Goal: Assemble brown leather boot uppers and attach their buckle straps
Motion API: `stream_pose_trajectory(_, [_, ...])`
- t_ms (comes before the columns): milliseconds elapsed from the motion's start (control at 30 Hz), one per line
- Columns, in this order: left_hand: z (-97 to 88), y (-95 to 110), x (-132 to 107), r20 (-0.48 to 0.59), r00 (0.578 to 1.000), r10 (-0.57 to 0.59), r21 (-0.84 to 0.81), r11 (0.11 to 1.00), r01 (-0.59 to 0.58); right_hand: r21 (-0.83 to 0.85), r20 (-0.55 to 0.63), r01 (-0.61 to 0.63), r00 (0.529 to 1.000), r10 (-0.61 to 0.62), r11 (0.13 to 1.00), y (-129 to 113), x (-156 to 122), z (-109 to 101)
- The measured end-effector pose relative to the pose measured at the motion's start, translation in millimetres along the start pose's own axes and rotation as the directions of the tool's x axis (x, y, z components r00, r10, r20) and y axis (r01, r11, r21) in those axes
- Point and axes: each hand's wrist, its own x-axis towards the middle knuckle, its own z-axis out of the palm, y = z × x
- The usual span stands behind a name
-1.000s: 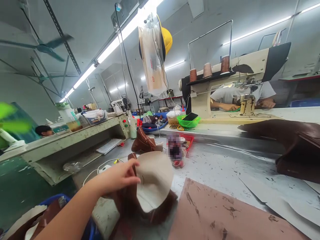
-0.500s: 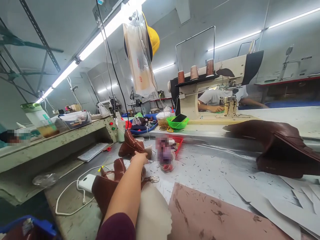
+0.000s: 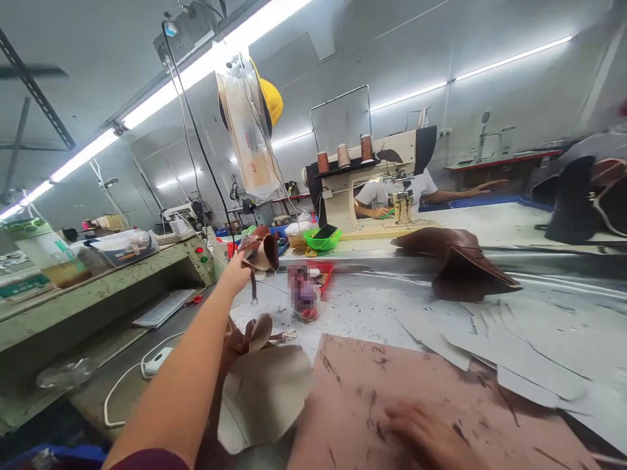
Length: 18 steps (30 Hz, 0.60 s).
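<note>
Grey walls [image 3: 531, 98], bright tube lights [image 3: 161, 96], a red-edged table [image 3: 504, 160] behind.

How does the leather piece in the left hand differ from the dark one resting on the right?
The held piece is up in the left hand; the dark piece rests on the worktop. The held piece is a lighter reddish brown and looks smaller; the dark piece is deeper brown and spreads wider. Both are brown and leather-like.

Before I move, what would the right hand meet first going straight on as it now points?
Across the pink board, the right hand would likely meet the pale curved piece first; blur leaves hand height unclear.
</note>
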Motion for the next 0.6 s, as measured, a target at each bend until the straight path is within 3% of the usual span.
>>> stream_pose_trajectory(67, [-22.4,27.0,-28.1,-0.062,0.993,0.102,0.002,0.995,-0.102,0.002,-0.19,0.078,0.979,-0.076,0.997,-14.1,8.9,-7.3])
stream_pose_trajectory(133, [-41.6,51.1,-67.5,-0.148,0.963,0.225,0.009,0.974,-0.226,0.077,-0.326,0.016,0.945,0.01,0.997,-41.4,19.5,-16.7])
stream_pose_trajectory(167, [-49.8,61.7,-90.7,-0.239,0.888,0.392,0.093,0.92,-0.381,0.155,-0.375,0.013,0.926,0.047,0.988,-58.5,24.9,-22.3])
stream_pose_trajectory(200, [-57.0,71.3,-115.7,-0.297,0.778,0.554,0.192,0.833,-0.519,0.257,-0.397,0.033,0.915,0.074,0.966,-76.4,29.7,-28.6])
stream_pose_trajectory(267, [-68.4,88.4,-168.4,-0.29,0.481,0.828,0.36,0.56,-0.746,0.473,-0.408,0.068,0.901,0.15,0.878,-110.3,35.2,-43.3])
stream_pose_trajectory(333, [-75.7,102.9,-219.1,-0.233,0.135,0.963,0.393,0.22,-0.893,0.626,-0.392,0.057,0.885,0.251,0.778,-136.3,30.9,-59.5])
stream_pose_trajectory(367, [-78.0,109.1,-241.1,-0.232,0.014,0.973,0.358,0.099,-0.928,0.664,-0.366,0.02,0.881,0.301,0.748,-145.3,24.4,-67.3])
stream_pose_trajectory(400, [-79.6,114.7,-259.9,-0.236,-0.041,0.971,0.317,0.037,-0.948,0.668,-0.346,-0.024,0.875,0.339,0.744,-151.7,15.3,-74.6])
stream_pose_trajectory(467, [-82.1,123.9,-286.1,-0.225,-0.087,0.97,0.208,-0.04,-0.977,0.557,-0.325,-0.114,0.881,0.343,0.822,-158.4,-8.1,-87.1])
stream_pose_trajectory(533, [-85.6,129.9,-299.4,-0.182,-0.099,0.978,0.107,-0.08,-0.991,0.326,-0.315,-0.124,0.921,0.231,0.937,-161.2,-33.3,-97.3])
stream_pose_trajectory(600, [-90.5,129.7,-306.3,-0.106,-0.103,0.989,0.019,-0.101,-0.995,0.153,-0.23,-0.046,0.97,0.081,0.987,-164.3,-54.0,-106.4])
